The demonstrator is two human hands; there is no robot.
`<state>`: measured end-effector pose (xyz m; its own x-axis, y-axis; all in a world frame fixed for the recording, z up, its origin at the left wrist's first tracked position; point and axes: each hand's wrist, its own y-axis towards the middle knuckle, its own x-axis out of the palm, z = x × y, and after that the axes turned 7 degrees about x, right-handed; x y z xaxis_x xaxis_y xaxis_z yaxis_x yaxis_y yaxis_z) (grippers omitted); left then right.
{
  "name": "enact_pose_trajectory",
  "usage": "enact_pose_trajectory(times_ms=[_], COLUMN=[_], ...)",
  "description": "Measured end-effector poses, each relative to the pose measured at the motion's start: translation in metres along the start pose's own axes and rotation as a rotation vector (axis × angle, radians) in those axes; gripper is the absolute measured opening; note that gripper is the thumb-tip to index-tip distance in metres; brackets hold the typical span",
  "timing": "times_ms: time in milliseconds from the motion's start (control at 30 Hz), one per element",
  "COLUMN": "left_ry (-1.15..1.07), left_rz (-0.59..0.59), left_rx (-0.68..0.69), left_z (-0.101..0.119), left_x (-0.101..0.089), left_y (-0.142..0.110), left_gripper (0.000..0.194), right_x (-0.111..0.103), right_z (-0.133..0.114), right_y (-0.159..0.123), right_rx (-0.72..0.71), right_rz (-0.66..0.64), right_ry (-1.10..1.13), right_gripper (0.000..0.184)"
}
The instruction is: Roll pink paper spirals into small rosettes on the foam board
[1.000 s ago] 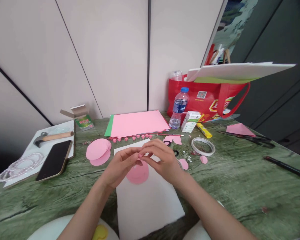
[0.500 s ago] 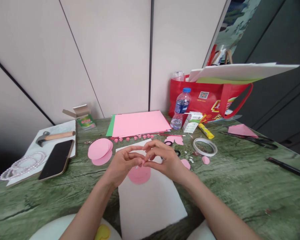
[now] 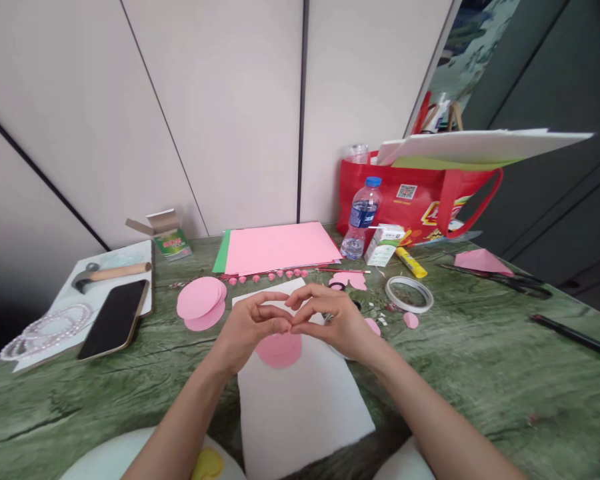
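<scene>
Over a white sheet (image 3: 305,413) my left hand (image 3: 250,327) and my right hand (image 3: 335,323) meet fingertip to fingertip. Both are closed in a pinch around a small pink paper piece, now almost wholly hidden by the fingers. Just below them, a pink paper disc (image 3: 279,352) lies on the sheet. Behind my right hand, black-handled scissors (image 3: 337,287) show in part, along with pink paper cutouts (image 3: 351,280). A fanned stack of pink paper circles (image 3: 200,299) rests left of my left hand.
Pink paper sheets (image 3: 285,247) lie at the back, with a row of small pink rolls (image 3: 273,275) before them. Rightward are a water bottle (image 3: 363,220), a glue stick (image 3: 411,262), a tape roll (image 3: 410,308) and a red bag (image 3: 405,180). Leftward lie a phone (image 3: 114,320) and a hammer (image 3: 113,272).
My fingertips have closed in tighter, and the pink piece seen between them earlier is now mostly covered. Both hands stay over the same spot.
</scene>
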<state>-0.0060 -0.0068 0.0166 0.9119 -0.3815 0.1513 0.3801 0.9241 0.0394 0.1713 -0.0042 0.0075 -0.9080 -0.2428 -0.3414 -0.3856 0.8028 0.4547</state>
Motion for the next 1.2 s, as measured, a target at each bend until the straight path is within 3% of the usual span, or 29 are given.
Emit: enact_pose_trajectory(times_ms=[400, 633, 767, 900, 1100, 1200], left_ry=[-0.032, -0.178, -0.149, -0.130, -0.156, -0.231], left_rz=[0.035, 0.113, 0.108, 0.111, 0.153, 0.186], left_rx=[0.021, -0.003, 0.028, 0.054, 0.064, 0.038], left_z=[-0.001, 0.004, 0.003, 0.001, 0.005, 0.007], left_x=[-0.001, 0.004, 0.002, 0.001, 0.006, 0.010], left_y=[0.000, -0.001, -0.001, -0.001, -0.002, -0.004], left_gripper=[0.035, 0.036, 0.036, 0.033, 0.030, 0.028], right_x=[0.001, 0.006, 0.009, 0.010, 0.012, 0.014], right_z=[-0.003, -0.002, -0.002, -0.005, -0.005, -0.004], right_y=[-0.002, -0.002, -0.002, -0.001, -0.003, -0.005], right_rx=[-0.020, -0.166, -0.238, -0.331, -0.295, -0.342], right_rz=[-0.072, 0.082, 0.181, 0.224, 0.244, 0.298], right_ry=[-0.183, -0.262, -0.231, -0.249, -0.375, -0.455], right_gripper=[0.002, 0.003, 0.015, 0.010, 0.009, 0.009])
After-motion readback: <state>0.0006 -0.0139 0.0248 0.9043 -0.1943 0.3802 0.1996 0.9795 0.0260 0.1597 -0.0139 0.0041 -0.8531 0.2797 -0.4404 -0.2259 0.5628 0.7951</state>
